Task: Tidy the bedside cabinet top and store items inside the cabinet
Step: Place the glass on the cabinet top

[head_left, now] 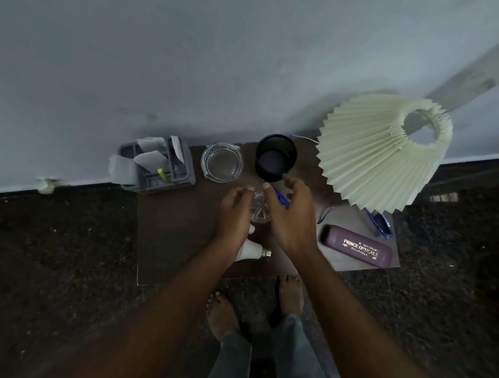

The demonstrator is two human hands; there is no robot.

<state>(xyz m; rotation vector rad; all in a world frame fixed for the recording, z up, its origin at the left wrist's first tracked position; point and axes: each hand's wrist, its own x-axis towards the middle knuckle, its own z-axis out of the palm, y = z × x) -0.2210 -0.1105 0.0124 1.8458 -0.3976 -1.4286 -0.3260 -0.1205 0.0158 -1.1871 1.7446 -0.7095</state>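
A purple case (pixel 356 246) lettered "PRINCE OPTICALS ROURKELA" is seen on the cabinet top (pixel 176 227), just in front of the lamp (pixel 378 153). Left of the lamp, a blue pen (pixel 281 198) is pinched in the right hand (pixel 291 218), while the left hand (pixel 233 215) is held loosely curled, empty, beside a small glass (pixel 259 213).

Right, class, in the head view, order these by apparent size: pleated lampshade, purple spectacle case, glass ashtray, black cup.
1. pleated lampshade, clearly largest, though raised nearer the camera.
2. purple spectacle case.
3. glass ashtray and black cup look alike; not ranked.
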